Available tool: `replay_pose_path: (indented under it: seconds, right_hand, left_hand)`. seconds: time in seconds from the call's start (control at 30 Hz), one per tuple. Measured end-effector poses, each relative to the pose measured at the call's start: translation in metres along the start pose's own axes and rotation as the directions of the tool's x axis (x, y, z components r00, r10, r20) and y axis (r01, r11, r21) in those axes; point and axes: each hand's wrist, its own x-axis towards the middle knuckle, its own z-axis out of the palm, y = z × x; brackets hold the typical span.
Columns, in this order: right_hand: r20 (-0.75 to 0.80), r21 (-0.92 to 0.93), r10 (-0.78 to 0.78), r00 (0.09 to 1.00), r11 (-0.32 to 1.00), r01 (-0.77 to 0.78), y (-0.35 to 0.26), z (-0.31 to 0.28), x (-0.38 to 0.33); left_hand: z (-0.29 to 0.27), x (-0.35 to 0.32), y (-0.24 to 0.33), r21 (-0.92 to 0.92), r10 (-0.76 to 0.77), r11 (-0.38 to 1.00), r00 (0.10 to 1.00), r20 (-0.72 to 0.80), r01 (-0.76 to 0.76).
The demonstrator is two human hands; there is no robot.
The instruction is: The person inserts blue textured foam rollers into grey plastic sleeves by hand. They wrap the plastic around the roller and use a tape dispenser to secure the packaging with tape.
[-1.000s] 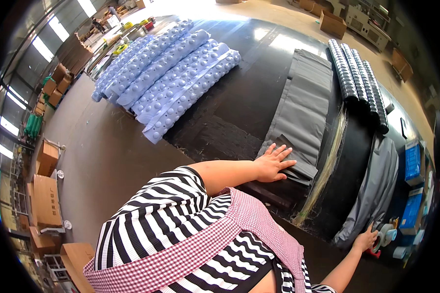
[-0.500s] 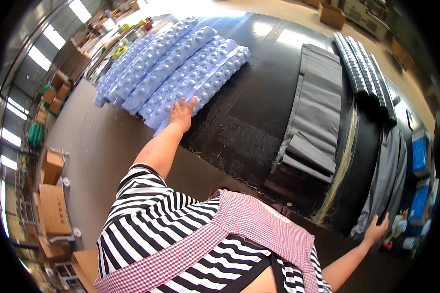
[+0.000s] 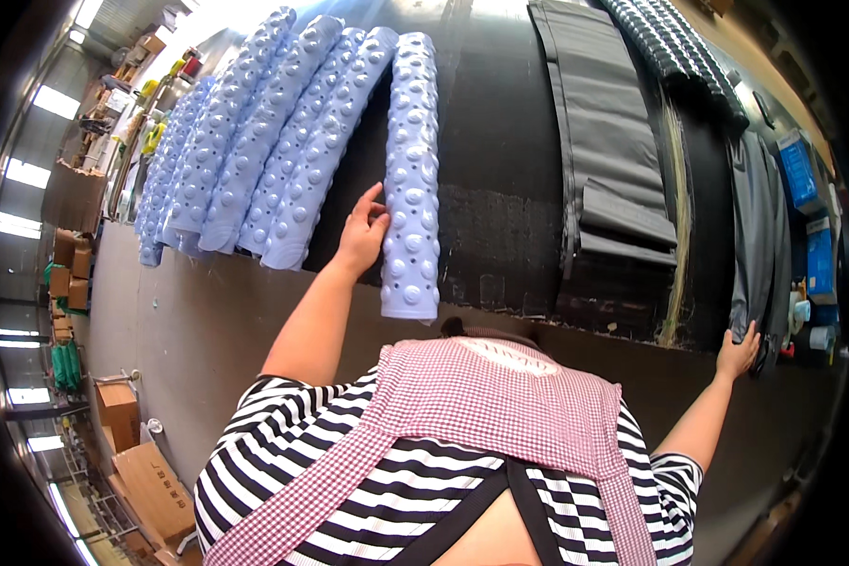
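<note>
A light-blue bumpy mat roll (image 3: pixel 412 179) lies lengthwise on the black table, apart from the other blue rolls (image 3: pixel 283 151) to its left. My left hand (image 3: pixel 363 231) is beside its left side, fingers apart and slightly curled, fingertips touching or very near it. At the table's right front edge my right hand (image 3: pixel 738 349) has its thumb and fingers closed at the near end of long, limp grey sheets (image 3: pixel 759 236). How many layers it grips is hidden.
A flat folded grey stack (image 3: pixel 613 132) lies mid-table, with pale strands (image 3: pixel 677 226) along its right side. Dark bumpy rolls (image 3: pixel 674 47) lie at the far right, blue boxes (image 3: pixel 819 259) at the right edge. Cardboard boxes (image 3: pixel 156 486) stand on the left floor.
One blue roll has come away from the pile toward the right, with my left hand beside it. My right hand stays at the grey sheets' near end. The view has shifted.
</note>
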Motion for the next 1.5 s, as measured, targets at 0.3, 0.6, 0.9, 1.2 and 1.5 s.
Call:
replay_pose_path:
  seconds: [0.3,0.6,0.9,1.2,1.5]
  right_hand:
    - [0.001,0.087,0.010,1.000,0.996,-0.010,0.030,0.025,-0.008]
    - [-0.022,0.099,-0.011,1.000,0.995,0.013,0.023,0.025,-0.012]
    - [0.003,0.122,0.018,1.000,0.992,-0.018,0.012,0.018,-0.017]
    - [0.285,-0.369,0.355,0.891,0.898,-0.239,-0.133,-0.104,-0.005]
    - [0.263,0.946,-0.815,0.516,0.114,-0.302,-0.382,-0.173,-0.058]
  left_hand:
    - [-0.014,-0.006,0.035,-0.104,-0.087,0.992,0.980,-0.180,0.069]
    - [0.016,-0.046,0.086,0.489,-0.044,0.872,0.991,0.126,-0.023]
    - [0.021,-0.044,0.082,0.504,0.009,0.861,0.993,0.117,-0.068]
    - [0.021,-0.052,0.082,0.512,-0.024,0.859,0.997,0.077,-0.019]
    - [0.013,0.033,0.078,0.249,-0.262,0.935,0.965,0.002,0.253]
